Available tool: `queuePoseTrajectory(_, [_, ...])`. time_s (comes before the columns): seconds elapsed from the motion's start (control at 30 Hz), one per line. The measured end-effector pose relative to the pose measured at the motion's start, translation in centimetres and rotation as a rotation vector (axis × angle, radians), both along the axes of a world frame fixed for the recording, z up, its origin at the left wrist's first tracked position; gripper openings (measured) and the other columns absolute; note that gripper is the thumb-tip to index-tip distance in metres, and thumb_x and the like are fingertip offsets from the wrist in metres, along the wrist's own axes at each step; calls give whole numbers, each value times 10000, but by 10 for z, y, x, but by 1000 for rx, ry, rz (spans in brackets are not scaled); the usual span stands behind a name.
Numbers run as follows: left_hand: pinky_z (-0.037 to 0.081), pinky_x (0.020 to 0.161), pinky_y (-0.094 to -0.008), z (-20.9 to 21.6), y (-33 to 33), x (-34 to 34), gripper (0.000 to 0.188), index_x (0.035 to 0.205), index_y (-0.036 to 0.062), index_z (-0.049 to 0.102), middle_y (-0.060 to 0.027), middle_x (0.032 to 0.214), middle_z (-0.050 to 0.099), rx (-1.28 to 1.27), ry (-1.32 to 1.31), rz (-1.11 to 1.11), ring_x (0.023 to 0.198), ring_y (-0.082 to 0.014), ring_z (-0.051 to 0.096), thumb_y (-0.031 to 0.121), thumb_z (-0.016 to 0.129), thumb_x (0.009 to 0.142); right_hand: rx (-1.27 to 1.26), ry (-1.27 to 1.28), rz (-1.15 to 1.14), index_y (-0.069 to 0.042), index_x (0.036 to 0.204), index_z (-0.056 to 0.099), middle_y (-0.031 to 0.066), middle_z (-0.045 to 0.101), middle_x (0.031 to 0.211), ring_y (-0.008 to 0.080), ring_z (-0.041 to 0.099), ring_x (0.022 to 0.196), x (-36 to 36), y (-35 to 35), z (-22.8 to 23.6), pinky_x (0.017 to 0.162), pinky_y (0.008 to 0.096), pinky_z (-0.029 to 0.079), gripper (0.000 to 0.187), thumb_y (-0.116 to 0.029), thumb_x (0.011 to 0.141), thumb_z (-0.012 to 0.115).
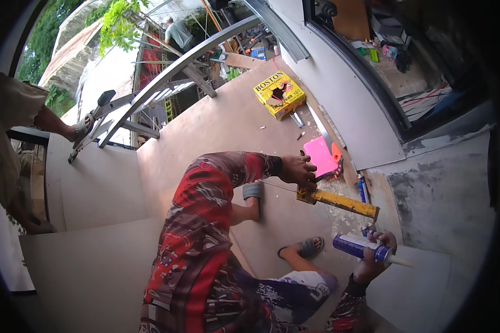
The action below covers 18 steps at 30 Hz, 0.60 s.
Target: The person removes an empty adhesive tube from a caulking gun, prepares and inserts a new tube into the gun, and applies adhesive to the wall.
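My left hand [298,170] is closed around the handle end of a yellow caulking gun [347,205], whose metal rod sticks out to the left. The gun's cradle points right and looks worn and stained. My right hand [374,257] grips a blue and white sealant tube [356,247] with a pale pointed nozzle, held apart from the gun. Just beyond my left hand lies a flat pink case [320,157]. An orange-and-black handled tool [336,153] rests against its right side. A blue tube [363,189] stands near the wall, past the gun.
A torn yellow cardboard box [279,95] lies on the brown floor board [228,125]. A metal ladder [114,105] bears another person's sandalled foot [83,129] at left. A farther person [179,35] bends outside. Dark-framed window [397,119] at right; pale panels [94,261] lower left.
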<state>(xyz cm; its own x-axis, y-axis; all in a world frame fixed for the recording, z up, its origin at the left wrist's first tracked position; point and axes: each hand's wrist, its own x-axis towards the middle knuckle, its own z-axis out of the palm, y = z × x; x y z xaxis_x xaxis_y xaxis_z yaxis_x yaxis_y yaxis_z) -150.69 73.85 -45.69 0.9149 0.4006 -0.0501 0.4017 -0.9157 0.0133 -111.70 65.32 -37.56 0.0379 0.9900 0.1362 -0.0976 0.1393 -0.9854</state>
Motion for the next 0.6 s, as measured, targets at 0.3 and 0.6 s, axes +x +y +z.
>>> queuePoseTrajectory(0.3, [448, 939, -463, 213, -104, 140, 511, 1335, 154, 537, -54, 1011, 583, -149, -407, -38, 1045, -253, 547, 220, 622, 836, 191, 208, -310, -53, 1582, 166, 182, 358, 1558, 311, 226, 1515, 63, -91, 204, 1236, 581, 167, 933, -231, 806, 653])
queuePoseTrajectory(0.6, [461, 915, -436, 333, -164, 216, 553, 1326, 125, 557, -55, 1115, 622, -110, -583, -220, 1040, -261, 551, 170, 654, 784, 207, 241, -398, -103, 1613, 68, 206, 214, 1627, 349, 221, 1512, 136, -181, 337, 1222, 559, 215, 903, -358, 896, 553])
